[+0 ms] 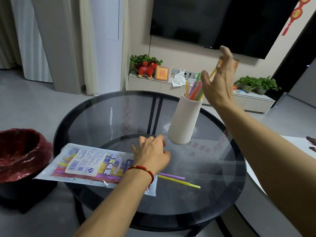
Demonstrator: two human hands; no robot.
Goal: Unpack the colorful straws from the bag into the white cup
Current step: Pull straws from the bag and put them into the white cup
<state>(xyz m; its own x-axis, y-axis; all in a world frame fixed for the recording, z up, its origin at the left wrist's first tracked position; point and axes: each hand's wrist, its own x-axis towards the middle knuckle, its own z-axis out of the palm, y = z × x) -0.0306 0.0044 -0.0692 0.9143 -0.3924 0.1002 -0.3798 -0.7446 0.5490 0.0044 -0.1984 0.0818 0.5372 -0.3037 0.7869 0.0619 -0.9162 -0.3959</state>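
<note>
Living-room setting: round dark glass table [213, 194] with a black rim, taken as the landmark.

White cup [183, 119]: ribbed, tall, standing on the table's far right part, holding a bunch of colorful straws [194, 89] that fan out of its mouth.

Right hand [218, 82]: raised above and just right of the cup's mouth, fingers spread and relaxed, grip open; a yellow straw tip [212, 72] shows beside the thumb, and whether it touches the hand cannot be told.

Bag [89, 165]: clear plastic with a printed label, lying flat at the table's near left edge, part of it overhanging the rim, more straws visible inside.

Left hand [151, 155]: resting on the bag's open end, fingers loosely curled downward; no pinch is visible. Red cord bracelet [145, 169] on the wrist.

Loose straws on the table, just right of the bag: one purple straw [172, 176], one yellow straw [181, 182].

Bin with red liner [22, 151]: on the floor, left of the table.

Dark wall screen [213, 23]: beyond the table.
</note>
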